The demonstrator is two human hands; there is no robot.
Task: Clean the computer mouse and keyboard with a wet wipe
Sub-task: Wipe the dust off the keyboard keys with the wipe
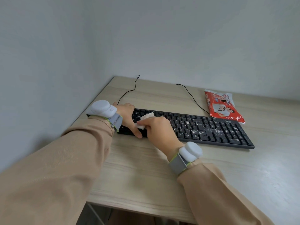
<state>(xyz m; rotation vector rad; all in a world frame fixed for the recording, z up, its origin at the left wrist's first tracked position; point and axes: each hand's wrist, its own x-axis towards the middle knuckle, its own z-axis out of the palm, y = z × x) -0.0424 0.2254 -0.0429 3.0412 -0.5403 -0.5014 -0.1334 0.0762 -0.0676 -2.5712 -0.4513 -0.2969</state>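
Note:
A black keyboard (203, 129) lies across the wooden desk, its middle and right keys sprinkled with white crumbs. My right hand (159, 129) pinches a folded white wet wipe (146, 118) and holds it against the keys at the keyboard's left part. My left hand (127, 116) grips the keyboard's left end, thumb along the front edge and fingers over the back edge. No mouse is in view.
A red and white pack of wet wipes (223, 105) lies behind the keyboard's right end. Two thin black cables (191, 96) run from the keyboard area toward the wall. The desk (146, 172) sits in a corner, wall at left and back.

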